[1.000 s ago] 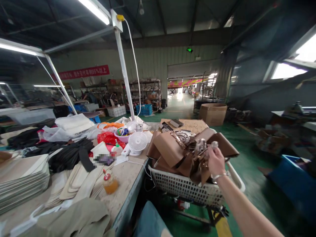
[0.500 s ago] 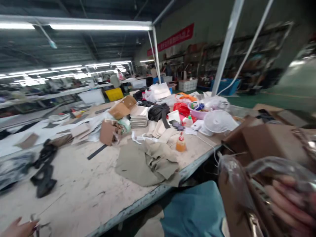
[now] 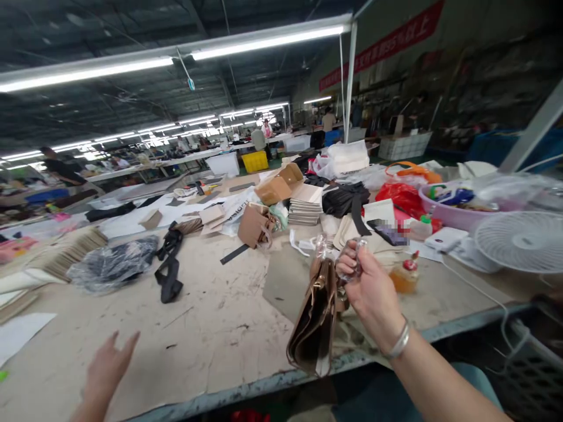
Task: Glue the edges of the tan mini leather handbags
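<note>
My right hand (image 3: 370, 291) is closed on the top of a brown handbag (image 3: 314, 319) with clear plastic wrap around its handle. The bag hangs upright above the front edge of the worktable (image 3: 206, 328). A silver bangle circles that wrist. My left hand (image 3: 107, 368) hovers low over the table at the front left, fingers spread and holding nothing. A flat olive-brown piece of material (image 3: 285, 281) lies on the table just behind the bag.
Black straps (image 3: 169, 272), a brown bag (image 3: 255, 225), stacked cut pieces (image 3: 304, 211), an orange bottle (image 3: 403, 276), a white fan (image 3: 519, 240) and a pink bowl (image 3: 457, 214) crowd the table. A white basket (image 3: 534, 363) sits at the right. Other people work at far benches.
My view has swung left from the basket to the table. My right hand has carried the brown handbag out of the basket and over the table edge; my left hand has risen, open.
</note>
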Demonstrator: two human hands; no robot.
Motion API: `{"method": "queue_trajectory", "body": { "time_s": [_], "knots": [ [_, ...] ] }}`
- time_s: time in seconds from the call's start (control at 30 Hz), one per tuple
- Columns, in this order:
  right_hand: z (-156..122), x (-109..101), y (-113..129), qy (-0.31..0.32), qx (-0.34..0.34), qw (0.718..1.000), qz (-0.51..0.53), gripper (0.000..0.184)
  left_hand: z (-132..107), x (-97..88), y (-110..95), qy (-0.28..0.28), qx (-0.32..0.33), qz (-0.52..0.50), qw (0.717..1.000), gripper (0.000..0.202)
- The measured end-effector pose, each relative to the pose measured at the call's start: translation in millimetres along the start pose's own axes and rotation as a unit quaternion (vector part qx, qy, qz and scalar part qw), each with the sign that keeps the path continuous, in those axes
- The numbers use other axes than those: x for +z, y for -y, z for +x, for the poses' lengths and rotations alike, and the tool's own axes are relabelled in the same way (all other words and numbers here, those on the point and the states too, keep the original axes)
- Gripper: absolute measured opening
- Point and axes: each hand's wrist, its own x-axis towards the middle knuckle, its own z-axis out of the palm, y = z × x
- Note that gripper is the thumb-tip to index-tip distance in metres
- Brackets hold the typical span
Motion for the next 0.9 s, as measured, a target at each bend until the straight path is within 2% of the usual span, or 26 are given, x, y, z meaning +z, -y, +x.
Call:
{"method": "queue_trajectory", "body": {
  "time_s": [0.03,0.07,0.1,0.13,0.17,0.2,0.23,0.3,0.37,0.43,0.5,0.57,0.6,0.67,0.73,0.83,0.9],
  "knots": [
    [3,0,-7,0.000,0.004,1.000,-0.003,0.024,-3,13.6,-14,0.049,-0.010,-0.047,0.998,0.055],
    [6,1,-14,-0.002,0.009,1.000,-0.005,0.023,-14,27.9,-34,0.098,0.033,-0.137,0.985,0.059],
    [8,2,-20,-0.003,0.014,1.000,-0.006,0.022,-30,41.4,-58,0.151,0.078,-0.227,0.959,0.063],
    [10,3,-26,-0.004,0.018,1.000,-0.007,0.022,-50,52.9,-85,0.206,0.138,-0.294,0.923,0.065],
    [12,5,-31,-0.003,0.021,1.000,-0.007,0.022,-73,61.7,-113,0.272,0.202,-0.332,0.880,0.067],
    [13,8,-35,0.001,0.021,1.000,-0.007,0.022,-96,67.5,-140,0.314,0.267,-0.357,0.838,0.068],
    [14,11,-38,0.007,0.020,1.000,-0.008,0.021,-116,71.1,-165,0.336,0.331,-0.347,0.811,0.068],
    [12,18,-40,0.025,0.014,1.000,-0.012,0.018,-142,74.9,-204,0.305,0.417,-0.276,0.811,0.069],
    [3,21,-38,0.047,0.005,0.999,-0.024,0.015,-148,80.3,-227,0.290,0.457,-0.258,0.801,0.046],
    [-15,14,-34,0.086,0.006,0.994,-0.069,0.012,-135,90.3,-233,0.247,0.474,-0.241,0.810,0.040],
    [-43,-6,-34,0.131,0.030,0.977,-0.165,0.011,-117,103.9,-227,0.206,0.470,-0.234,0.826,0.034],
    [-77,-37,-42,0.148,0.087,0.941,-0.291,0.013,-105,118.4,-215,0.184,0.434,-0.247,0.847,0.026],
    [-94,-53,-48,0.141,0.131,0.918,-0.346,0.017,-104,125.4,-208,0.195,0.396,-0.264,0.858,0.027],
    [-124,-81,-61,0.131,0.206,0.882,-0.404,0.031,-114,138.2,-194,0.247,0.290,-0.313,0.870,0.039],
    [-145,-100,-70,0.122,0.247,0.861,-0.428,0.046,-138,149.0,-180,0.298,0.175,-0.367,0.864,0.053],
    [-161,-115,-69,0.093,0.288,0.860,-0.410,0.060,-180,160.0,-164,0.360,0.044,-0.431,0.826,0.064],
    [-166,-126,-58,0.047,0.332,0.863,-0.378,0.062,-199,162.5,-160,0.405,0.005,-0.447,0.798,0.067]
  ]
}}
